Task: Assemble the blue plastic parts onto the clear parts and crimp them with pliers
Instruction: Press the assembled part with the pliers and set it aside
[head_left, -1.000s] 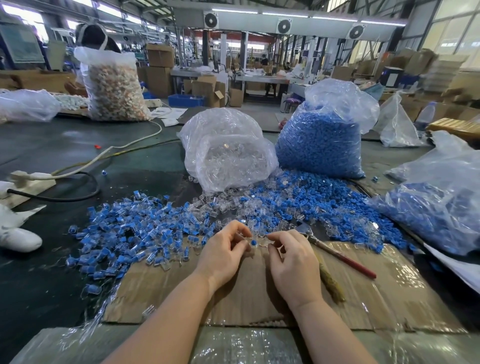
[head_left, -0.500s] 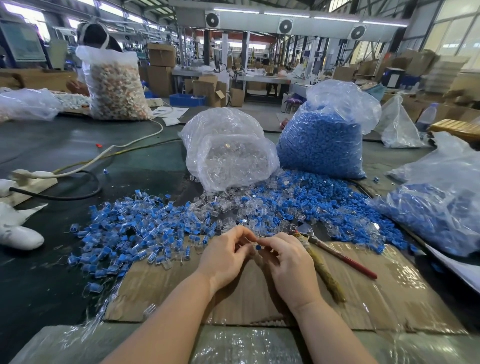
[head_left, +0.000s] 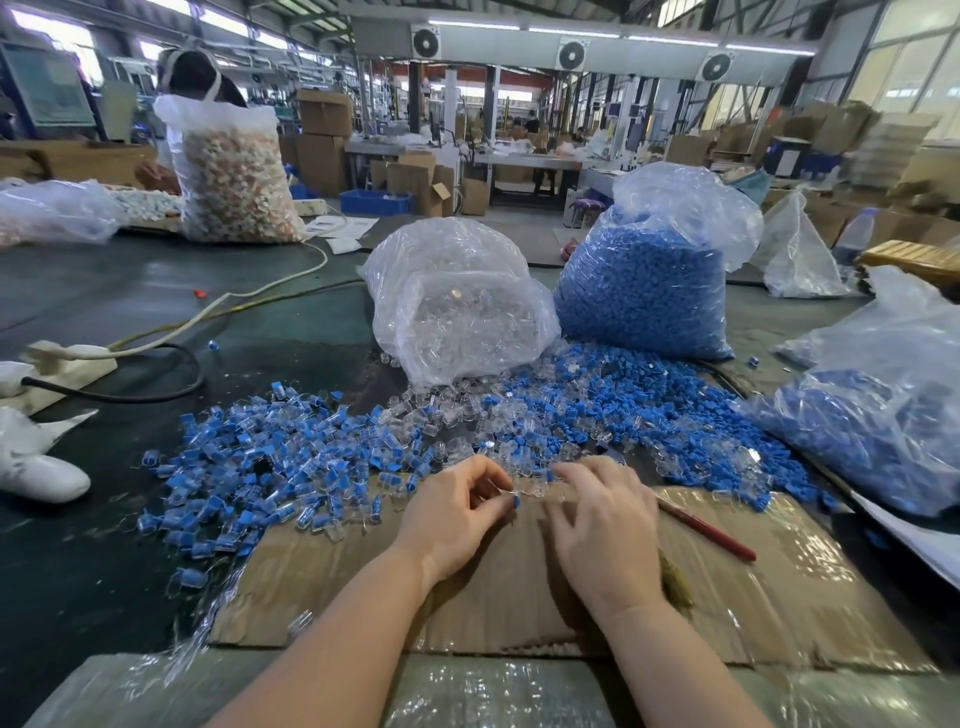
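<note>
Nearest to us, a sheet of cardboard (head_left: 519, 597) wrapped in clear film lies under both our wrists. Our left hand (head_left: 452, 519) curls its fingers and pinches a small blue plastic part (head_left: 516, 501) at the fingertips. Our right hand (head_left: 602, 525), just beside it, bends its fingers down over a clear part (head_left: 537, 491) lying between the two hands; whether it actually grips that piece we cannot tell, since the fingers hide it.

To the right of our right hand, the pliers (head_left: 701, 530) rest on the cardboard, a red handle pointing away to the right, the jaws end hidden behind the hand.

Just beyond our fingertips a loose heap of mixed pieces (head_left: 597, 415) spreads across the table. Off to the left of our left hand lies a pile of blue-and-clear pieces (head_left: 260, 467).

Farther out, straight ahead of the hands, a bag of clear parts (head_left: 462, 317) slumps, and a taller bag of blue parts (head_left: 649, 291) stands to its right. Another blue-filled bag (head_left: 883, 426) lies well to the right of our right hand. Far left, a white cable (head_left: 208, 317) crosses the dark table (head_left: 156, 291), with a bag of pale pieces (head_left: 234, 182) standing beyond it.
</note>
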